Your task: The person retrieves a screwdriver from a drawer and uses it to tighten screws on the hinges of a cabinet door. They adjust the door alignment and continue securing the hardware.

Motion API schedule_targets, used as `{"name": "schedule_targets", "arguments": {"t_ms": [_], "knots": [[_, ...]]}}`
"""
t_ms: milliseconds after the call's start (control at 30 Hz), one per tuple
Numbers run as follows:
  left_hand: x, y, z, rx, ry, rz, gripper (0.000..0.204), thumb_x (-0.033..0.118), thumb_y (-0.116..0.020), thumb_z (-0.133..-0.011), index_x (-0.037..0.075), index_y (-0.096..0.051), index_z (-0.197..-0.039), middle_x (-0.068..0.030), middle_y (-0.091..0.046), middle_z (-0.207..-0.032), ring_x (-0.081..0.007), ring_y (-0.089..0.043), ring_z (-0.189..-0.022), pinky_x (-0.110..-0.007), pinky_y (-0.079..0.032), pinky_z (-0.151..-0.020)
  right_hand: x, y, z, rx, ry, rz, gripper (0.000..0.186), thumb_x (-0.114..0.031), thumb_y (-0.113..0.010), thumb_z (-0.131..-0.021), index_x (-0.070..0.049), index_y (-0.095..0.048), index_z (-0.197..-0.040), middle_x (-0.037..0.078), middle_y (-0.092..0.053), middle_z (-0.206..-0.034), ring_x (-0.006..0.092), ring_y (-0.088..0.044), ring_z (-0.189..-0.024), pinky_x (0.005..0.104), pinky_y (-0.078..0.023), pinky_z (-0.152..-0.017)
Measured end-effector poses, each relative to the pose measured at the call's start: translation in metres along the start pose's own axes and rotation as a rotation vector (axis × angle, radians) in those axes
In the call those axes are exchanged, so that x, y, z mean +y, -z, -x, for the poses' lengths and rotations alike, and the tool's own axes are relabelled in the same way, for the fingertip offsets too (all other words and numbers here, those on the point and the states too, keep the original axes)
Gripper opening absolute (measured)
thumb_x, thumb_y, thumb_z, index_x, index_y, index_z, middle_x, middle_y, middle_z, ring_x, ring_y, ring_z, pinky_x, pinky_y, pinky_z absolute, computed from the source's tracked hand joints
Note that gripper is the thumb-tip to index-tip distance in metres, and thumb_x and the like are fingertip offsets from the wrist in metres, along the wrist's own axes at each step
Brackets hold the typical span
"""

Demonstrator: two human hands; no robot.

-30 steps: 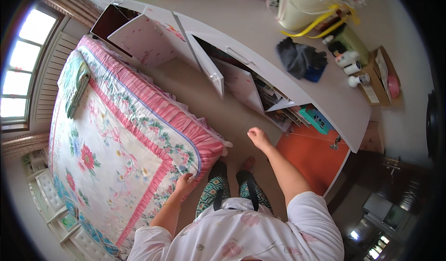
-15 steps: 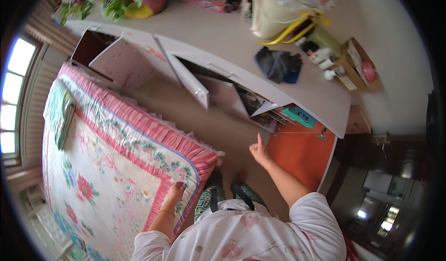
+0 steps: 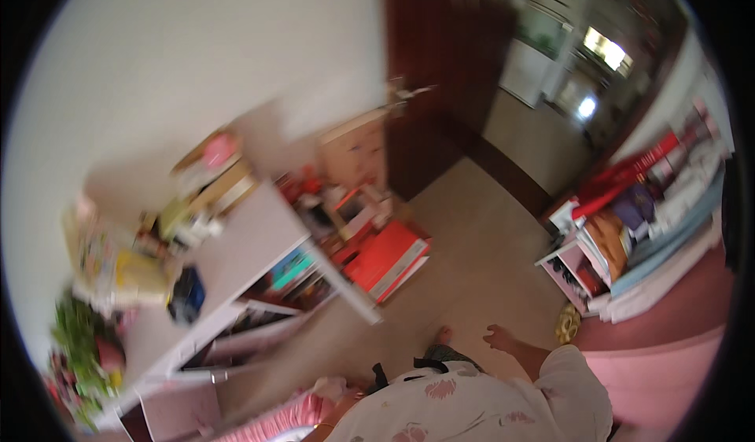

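from my remote seat i count two hands, one bed corner, one bench, one red box, one teal box and one dark bundle. the left hand (image 3: 348, 403) shows low in the view, blurred and partly cut off by the shirt, so i cannot tell how far its fingers are spread or whether they grip anything. the pink ruffled bedspread (image 3: 291, 418) lies just beside that hand, on its left; i cannot tell if they touch. the right hand (image 3: 503, 338) hangs over the floor (image 3: 472, 245), fingers loosely parted, with nothing in it that i can see. gold footwear (image 3: 568, 325) sits near it, on its right. the red box (image 3: 385, 257) lies farther ahead on the floor, well apart from both hands. left of that, the bench (image 3: 252, 241) carries the dark bundle (image 3: 186, 296), and the teal box (image 3: 289, 269) sits inside it.
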State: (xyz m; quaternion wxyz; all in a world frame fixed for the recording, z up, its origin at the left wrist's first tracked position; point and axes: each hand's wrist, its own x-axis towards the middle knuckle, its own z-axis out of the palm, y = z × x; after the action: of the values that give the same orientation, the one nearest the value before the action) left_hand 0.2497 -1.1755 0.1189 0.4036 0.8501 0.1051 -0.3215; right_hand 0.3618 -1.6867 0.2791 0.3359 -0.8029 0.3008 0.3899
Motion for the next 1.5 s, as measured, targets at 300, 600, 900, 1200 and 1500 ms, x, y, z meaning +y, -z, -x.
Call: {"name": "schedule_targets", "arguments": {"t_ms": [300, 600, 900, 1200, 1500], "knots": [[0.289, -0.054, -0.225, -0.326, -0.383, -0.291, 0.034, 0.032, -0.056, -0.08, 0.005, -0.059, -0.1, -0.0114, -0.063, -0.097, -0.0231, -0.06, -0.09, -0.033, -0.048, -0.074, 0.055, 0.147, -0.098, 0.149, 0.358, -0.102, 0.043, -0.041, -0.051, -0.08, -0.012, -0.055, -0.111, 0.012, -0.057, -0.111, 0.0277, -0.054, -0.101, 0.0361, -0.045, -0.085], [0.602, -0.058, -0.403, -0.414, -0.355, -0.705, 0.033, 0.031, -0.054, -0.08, 0.003, -0.061, -0.096, -0.0148, -0.063, -0.095, -0.0274, -0.06, -0.09, -0.037, -0.047, -0.076, 0.123, 0.354, -0.229, 0.45, 0.018, -0.287, 0.049, -0.042, -0.055, -0.078, -0.01, -0.053, -0.115, 0.015, -0.061, -0.101, 0.0306, -0.058, -0.093, 0.0387, -0.045, -0.082], [0.987, -0.182, -0.636, -0.455, -0.706, -0.908, 0.035, 0.031, -0.045, -0.083, 0.001, -0.058, -0.096, -0.021, -0.057, -0.102, -0.0367, -0.053, -0.095, -0.043, -0.043, -0.081, 0.289, 0.386, -0.317, 0.008, -0.129, 0.187, 0.021, -0.026, -0.051, -0.077, -0.011, -0.065, -0.082, 0.008, -0.065, -0.082, 0.0263, -0.061, -0.083, 0.0427, -0.048, -0.067], [1.273, -0.337, -0.775, -0.724, -0.825, -0.678, 0.041, 0.035, -0.053, -0.082, 0.003, -0.055, -0.108, -0.0163, -0.058, -0.107, -0.0301, -0.055, -0.101, -0.037, -0.043, -0.086, 0.195, 0.704, -0.591, 0.407, -0.218, -0.201, 0.024, -0.026, -0.052, -0.077, -0.006, -0.064, -0.082, 0.018, -0.062, -0.086, 0.032, -0.06, -0.083, 0.0431, -0.048, -0.071], [1.395, -0.266, -0.949, -0.255, -0.51, -0.56, 0.036, 0.025, -0.061, -0.075, 0.003, -0.058, -0.103, -0.0151, -0.062, -0.099, -0.0261, -0.059, -0.093, -0.036, -0.047, -0.077, -0.029, 1.217, -0.737, 0.696, 0.242, -0.806, 0.029, -0.024, -0.055, -0.08, -0.004, -0.059, -0.101, 0.012, -0.064, -0.073, 0.0199, -0.062, -0.065, 0.0334, -0.048, -0.066]]}}
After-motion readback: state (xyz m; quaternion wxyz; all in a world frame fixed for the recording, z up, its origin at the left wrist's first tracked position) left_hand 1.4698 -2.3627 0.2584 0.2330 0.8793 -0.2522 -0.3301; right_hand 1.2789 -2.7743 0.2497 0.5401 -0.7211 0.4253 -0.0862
